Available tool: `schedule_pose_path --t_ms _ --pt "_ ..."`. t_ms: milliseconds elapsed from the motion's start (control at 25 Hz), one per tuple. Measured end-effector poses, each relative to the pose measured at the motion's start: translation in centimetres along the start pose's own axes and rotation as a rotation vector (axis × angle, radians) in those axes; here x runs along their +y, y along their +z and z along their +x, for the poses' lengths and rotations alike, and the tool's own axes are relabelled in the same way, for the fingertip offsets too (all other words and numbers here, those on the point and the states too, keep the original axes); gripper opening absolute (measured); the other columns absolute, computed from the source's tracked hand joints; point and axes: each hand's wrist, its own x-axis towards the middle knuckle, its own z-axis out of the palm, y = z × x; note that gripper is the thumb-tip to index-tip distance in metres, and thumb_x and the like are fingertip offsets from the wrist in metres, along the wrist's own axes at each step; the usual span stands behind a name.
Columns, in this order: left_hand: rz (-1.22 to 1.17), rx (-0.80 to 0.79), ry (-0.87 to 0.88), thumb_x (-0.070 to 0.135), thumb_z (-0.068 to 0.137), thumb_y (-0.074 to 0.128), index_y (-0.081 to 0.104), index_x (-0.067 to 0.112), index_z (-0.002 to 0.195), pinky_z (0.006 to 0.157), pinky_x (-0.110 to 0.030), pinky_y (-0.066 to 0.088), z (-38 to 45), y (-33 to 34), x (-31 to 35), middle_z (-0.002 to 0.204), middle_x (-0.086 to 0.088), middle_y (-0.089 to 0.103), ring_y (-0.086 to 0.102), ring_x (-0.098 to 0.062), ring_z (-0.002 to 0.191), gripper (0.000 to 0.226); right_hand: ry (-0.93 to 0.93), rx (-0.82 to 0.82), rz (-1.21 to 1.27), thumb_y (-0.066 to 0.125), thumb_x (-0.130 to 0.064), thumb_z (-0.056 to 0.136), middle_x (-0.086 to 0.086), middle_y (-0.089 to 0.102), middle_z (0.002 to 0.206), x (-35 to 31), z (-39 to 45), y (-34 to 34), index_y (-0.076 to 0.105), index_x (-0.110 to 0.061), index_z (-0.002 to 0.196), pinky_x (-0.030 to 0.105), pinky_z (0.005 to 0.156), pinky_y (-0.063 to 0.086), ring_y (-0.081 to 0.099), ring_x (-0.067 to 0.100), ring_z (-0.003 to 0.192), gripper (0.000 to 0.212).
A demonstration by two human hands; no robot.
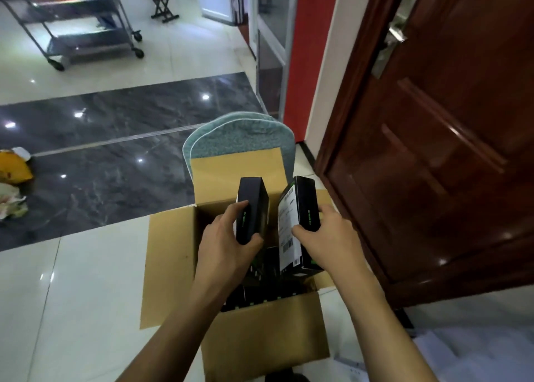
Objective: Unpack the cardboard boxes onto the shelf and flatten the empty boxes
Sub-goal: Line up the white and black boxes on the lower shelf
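An open cardboard box [170, 266] stands on the floor below me, its flaps spread outward. Inside it lie several dark product boxes [260, 292] with green print. My left hand [222, 245] grips one narrow black box [252, 205], held upright above the carton. My right hand [326, 237] grips a second black box [297, 222], which has a white label with a barcode on its side. Both boxes are raised partly above the carton's opening. A metal wheeled shelf rack [86, 23] stands far off at the upper left.
A teal mat [239, 133] lies behind the carton. A dark wooden door [433, 138] stands close on the right. Crumpled paper and a yellow bag [13, 179] lie at the left edge. A small folding stool [161, 5] sits far back. White papers [462, 352] lie lower right.
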Motion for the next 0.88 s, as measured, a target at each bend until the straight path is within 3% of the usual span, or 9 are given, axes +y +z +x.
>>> schedule_pose_path --t_ms 120,280,360,480,640,880 --pt "-0.011 -0.027 0.070 0.052 0.077 0.063 0.041 0.047 0.140 0.080 -0.042 0.060 0.2 -1.3 0.6 0.121 0.008 0.062 0.063 -0.015 0.102 0.067 0.052 0.065 0.008 0.069 -0.049 0.079 -0.008 0.067 0.089 -1.1 -2.2 -0.6 0.057 -0.028 0.112 0.039 0.073 0.057 0.065 0.021 0.083 0.041" --pt "-0.017 -0.098 0.171 0.042 0.079 0.070 0.045 0.046 0.137 0.078 -0.044 0.059 -0.1 -2.7 1.1 0.118 0.005 0.063 0.064 -0.019 0.098 0.064 0.116 0.187 0.015 0.069 -0.048 0.079 -0.004 0.070 0.100 -2.0 -5.8 -1.3 0.057 -0.028 0.123 0.034 0.072 0.047 0.065 0.027 0.094 0.050" --pt "-0.035 -0.145 0.190 0.047 0.075 0.067 0.045 0.049 0.135 0.077 -0.045 0.059 -0.6 -3.1 1.6 0.116 0.007 0.064 0.065 -0.020 0.095 0.064 0.162 0.240 0.016 0.068 -0.050 0.077 -0.003 0.070 0.102 -2.0 -7.5 -1.6 0.058 -0.030 0.123 0.033 0.071 0.045 0.064 0.027 0.096 0.051" --pt "-0.047 -0.230 0.211 0.050 0.072 0.062 0.043 0.055 0.131 0.084 -0.046 0.057 -1.4 -3.2 2.3 0.117 0.010 0.063 0.064 -0.020 0.100 0.062 0.244 0.324 0.029 0.066 -0.053 0.074 -0.005 0.071 0.097 -1.5 -10.1 -1.7 0.059 -0.032 0.117 0.035 0.073 0.050 0.066 0.028 0.093 0.049" --pt "-0.055 -0.299 0.312 0.041 0.081 0.069 0.044 0.051 0.133 0.095 -0.046 0.051 -3.3 -2.6 3.4 0.124 0.011 0.059 0.056 -0.017 0.114 0.059 0.339 0.423 0.043 0.066 -0.051 0.077 -0.006 0.069 0.096 -0.3 -13.9 -2.1 0.058 -0.030 0.119 0.031 0.068 0.043 0.059 0.024 0.083 0.048" --pt "-0.049 -0.441 0.416 0.039 0.081 0.072 0.045 0.049 0.134 0.094 -0.048 0.053 -6.2 -0.3 5.1 0.123 0.010 0.060 0.056 -0.018 0.115 0.060 0.458 0.536 0.066 0.066 -0.050 0.080 -0.008 0.065 0.094 1.9 -19.5 -2.9 0.055 -0.032 0.123 0.029 0.069 0.044 0.056 0.020 0.082 0.048"
